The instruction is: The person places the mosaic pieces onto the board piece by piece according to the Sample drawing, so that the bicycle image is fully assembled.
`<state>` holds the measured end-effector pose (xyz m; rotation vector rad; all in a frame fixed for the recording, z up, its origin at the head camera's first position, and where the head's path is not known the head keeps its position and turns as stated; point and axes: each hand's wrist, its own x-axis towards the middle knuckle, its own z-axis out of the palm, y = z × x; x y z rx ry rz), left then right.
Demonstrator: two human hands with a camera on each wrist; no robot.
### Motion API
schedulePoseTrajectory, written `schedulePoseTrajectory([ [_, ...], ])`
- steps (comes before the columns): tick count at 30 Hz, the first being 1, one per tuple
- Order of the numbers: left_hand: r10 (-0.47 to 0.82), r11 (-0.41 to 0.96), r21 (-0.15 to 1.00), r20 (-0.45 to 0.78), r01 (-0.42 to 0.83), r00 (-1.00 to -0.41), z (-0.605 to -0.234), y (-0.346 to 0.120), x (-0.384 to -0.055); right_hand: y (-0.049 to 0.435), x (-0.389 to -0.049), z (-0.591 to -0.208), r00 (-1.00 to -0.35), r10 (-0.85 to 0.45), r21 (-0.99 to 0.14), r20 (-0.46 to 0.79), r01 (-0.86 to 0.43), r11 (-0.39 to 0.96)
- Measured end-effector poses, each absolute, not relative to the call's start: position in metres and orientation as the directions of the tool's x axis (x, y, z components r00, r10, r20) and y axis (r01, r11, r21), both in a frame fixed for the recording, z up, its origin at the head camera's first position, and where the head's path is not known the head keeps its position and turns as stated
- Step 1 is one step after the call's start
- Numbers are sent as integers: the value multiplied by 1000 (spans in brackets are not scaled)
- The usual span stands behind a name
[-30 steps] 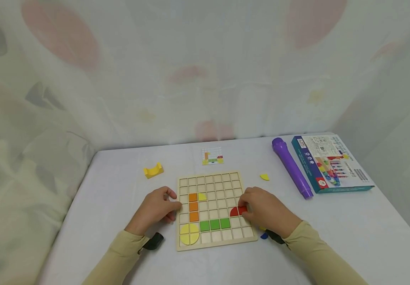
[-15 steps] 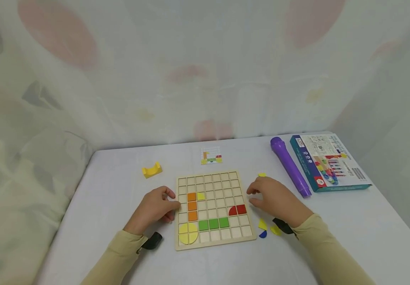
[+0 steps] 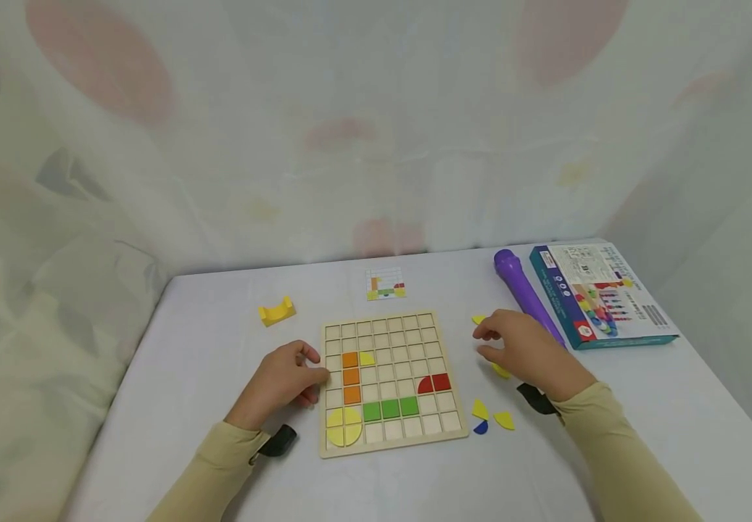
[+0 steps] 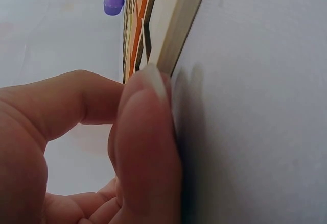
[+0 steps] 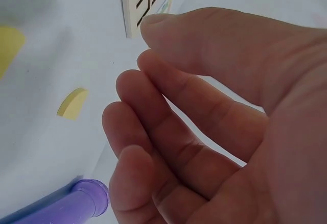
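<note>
A wooden grid board [image 3: 391, 384] lies flat, with orange squares [image 3: 351, 377], green squares [image 3: 391, 409], red pieces [image 3: 433, 383] and a yellow circle of quarter pieces [image 3: 344, 426] in its cells. My left hand [image 3: 287, 377] rests at the board's left edge, its thumb tip against the rim in the left wrist view. Right of the board my right hand [image 3: 522, 348] hovers with loosely bent fingers and nothing between them. In the right wrist view a yellow quarter-circle piece [image 5: 73, 103] lies on the table beyond the fingertips.
Yellow pieces [image 3: 504, 420] and a blue half-circle piece [image 3: 481, 428] lie right of the board. Behind it are a pattern card [image 3: 386, 283] and a yellow arched block [image 3: 277, 312]. A purple microphone-shaped tube [image 3: 522, 286] and a box [image 3: 604, 293] stand at the back right.
My right hand has left the red pieces on the board and moved right and away from me, over the table. The left hand stays at the board's edge.
</note>
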<state>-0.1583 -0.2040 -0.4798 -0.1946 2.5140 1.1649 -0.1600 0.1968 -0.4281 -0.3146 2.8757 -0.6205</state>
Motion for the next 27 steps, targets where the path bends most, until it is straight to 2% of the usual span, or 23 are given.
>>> schedulePoseTrajectory([
  [16,25,650,709,-379,-273,-925,-482,-204,-159,199,-159,-429,-958,-247,-415,-145,-167,894],
  [27,32,648,716,-369,-262,-929,-482,-205,-159,215,-149,-436,-958,-220,-422,-186,-124,898],
])
